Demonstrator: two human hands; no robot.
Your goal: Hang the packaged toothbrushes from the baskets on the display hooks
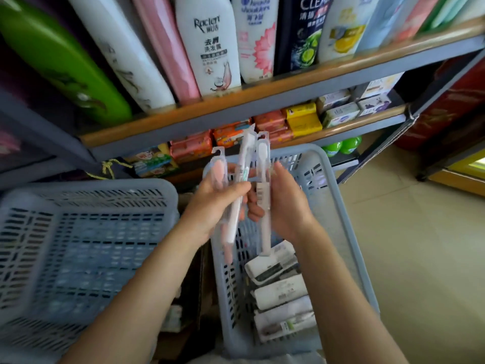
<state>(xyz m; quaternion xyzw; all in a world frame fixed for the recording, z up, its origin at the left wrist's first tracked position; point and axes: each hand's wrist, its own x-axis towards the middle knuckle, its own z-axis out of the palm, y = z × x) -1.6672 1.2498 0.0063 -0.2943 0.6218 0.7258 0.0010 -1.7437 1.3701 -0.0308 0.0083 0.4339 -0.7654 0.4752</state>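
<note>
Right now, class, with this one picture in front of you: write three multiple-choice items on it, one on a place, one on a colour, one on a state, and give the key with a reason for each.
1. Where do the white packaged boxes lie?
A. on the top shelf
B. in the right-hand basket
C. on the floor

2. What colour are both baskets?
A. red
B. green
C. pale blue

3. How are the packaged toothbrushes held?
A. between both hands, above the basket
B. hanging on hooks
C. lying in the left-hand basket

Key: 1 B, the boxes sit inside its walls. 2 C, both mesh walls are pale blue. 3 A, the left hand and right hand grip the packs, heads up.
</note>
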